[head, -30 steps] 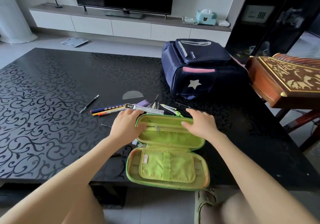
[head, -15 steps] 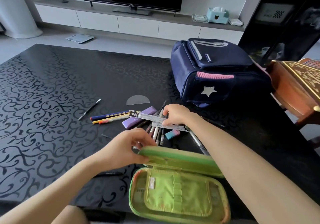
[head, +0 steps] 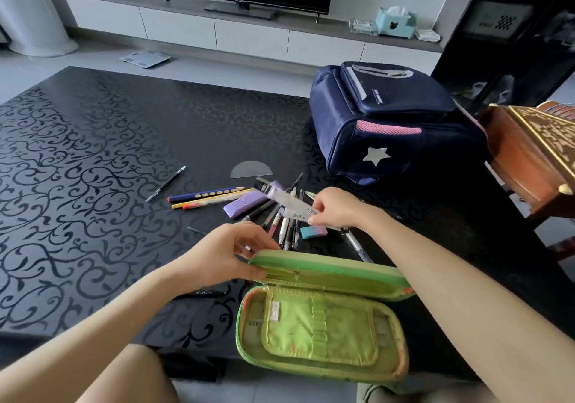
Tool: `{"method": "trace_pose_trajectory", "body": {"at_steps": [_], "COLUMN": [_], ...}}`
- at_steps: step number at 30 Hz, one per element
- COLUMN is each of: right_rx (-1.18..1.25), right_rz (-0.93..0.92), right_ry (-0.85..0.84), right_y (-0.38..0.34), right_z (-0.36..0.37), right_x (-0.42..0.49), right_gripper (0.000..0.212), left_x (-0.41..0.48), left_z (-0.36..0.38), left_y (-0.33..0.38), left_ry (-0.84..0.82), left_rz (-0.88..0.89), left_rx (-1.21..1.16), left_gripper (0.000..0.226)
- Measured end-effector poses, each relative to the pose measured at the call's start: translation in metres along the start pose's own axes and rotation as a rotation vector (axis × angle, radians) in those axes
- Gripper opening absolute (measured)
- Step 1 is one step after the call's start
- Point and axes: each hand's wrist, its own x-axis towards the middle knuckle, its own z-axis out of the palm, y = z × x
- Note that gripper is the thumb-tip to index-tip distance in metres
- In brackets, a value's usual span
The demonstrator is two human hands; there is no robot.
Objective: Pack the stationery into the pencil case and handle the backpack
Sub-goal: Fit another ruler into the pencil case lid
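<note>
A green pencil case lies open at the table's near edge. My left hand pinches the left end of its raised lid. Just beyond the case my right hand grips a clear ruler with a barcode label, lifted at a slant over a heap of pens. A teal-and-pink eraser and a purple box lie in the heap. Coloured pencils, a protractor and a lone dark pen lie to the left. The navy backpack with a white star stands at the back right.
The black patterned table stretches wide to the left. A carved wooden piece juts in at the right edge beside the backpack. A small dark item lies left of the case. A TV console stands beyond the table.
My right hand left the case lid, reached to the heap and picked up the ruler, which is now tilted up. The left hand stayed on the lid's left end.
</note>
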Motion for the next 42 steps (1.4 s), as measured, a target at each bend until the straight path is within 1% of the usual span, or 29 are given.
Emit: {"method": "trace_pose_trajectory", "body": {"at_steps": [1,2,5,7,8,9,10,12,14,17,19,22,24,27,30,33,35,39,42], "right_rx": [0.051,0.116,0.354,0.512,0.544,0.546,0.539,0.506,0.502,0.622,0.675,0.768,0.770,0.651,0.561,0.434,0.404,0.394,0.313], "right_rz": [0.001,0.012,0.077,0.114,0.132,0.146,0.167,0.221,0.264,0.275,0.273,0.313,0.380,0.482,0.512,0.546,0.553,0.529,0.505], "right_ry": [0.045,0.112,0.425,0.615,0.672,0.691,0.659,0.522,0.428,0.382,0.358,0.373,0.423,0.508,0.567,0.551,0.515,0.426,0.416], "right_y": [0.001,0.003,0.011,0.014,0.013,0.012,0.011,0.011,0.010,-0.002,-0.020,-0.044,-0.060,-0.083,-0.098,-0.102,-0.102,-0.098,-0.091], "right_z": [-0.006,-0.013,-0.038,-0.048,-0.049,-0.048,-0.042,-0.022,0.002,0.027,0.037,0.054,0.063,0.071,0.074,0.073,0.070,0.064,0.060], "right_x": [-0.007,-0.016,-0.045,-0.072,-0.086,-0.101,-0.111,-0.125,-0.132,-0.132,-0.127,-0.106,-0.090,-0.077,-0.071,-0.067,-0.065,-0.063,-0.066], "right_gripper": [0.040,0.039,0.018,0.013,0.011,0.011,0.011,0.011,0.012,0.014,0.017,0.018,0.017,0.018,0.016,0.015,0.018,0.022,0.019], "left_x": [0.000,0.000,0.007,0.015,0.019,0.022,0.025,0.030,0.033,0.034,0.033,0.031,0.030,0.026,0.020,0.018,0.019,0.023,0.024], "left_z": [0.000,0.002,0.009,0.018,0.022,0.026,0.031,0.038,0.044,0.043,0.042,0.044,0.049,0.054,0.061,0.070,0.073,0.074,0.075], "left_y": [0.000,0.000,-0.002,-0.003,-0.005,-0.006,-0.009,-0.015,-0.018,-0.016,-0.013,-0.011,-0.011,-0.018,-0.028,-0.032,-0.034,-0.034,-0.034], "left_ry": [0.020,0.050,0.213,0.327,0.363,0.385,0.390,0.371,0.360,0.390,0.434,0.470,0.488,0.543,0.563,0.623,0.650,0.651,0.655], "left_rz": [-0.005,-0.003,-0.016,-0.052,-0.070,-0.079,-0.082,-0.068,-0.058,-0.075,-0.025,0.064,0.026,-0.048,-0.060,-0.076,-0.072,-0.095,-0.129], "left_rx": [0.023,0.062,0.192,0.256,0.301,0.354,0.407,0.496,0.534,0.527,0.606,0.825,0.832,0.789,0.834,0.857,0.870,0.862,0.857], "left_gripper": [0.043,0.042,0.035,0.034,0.037,0.039,0.042,0.046,0.047,0.048,0.047,0.037,0.028,0.015,0.011,0.010,0.010,0.012,0.013]}}
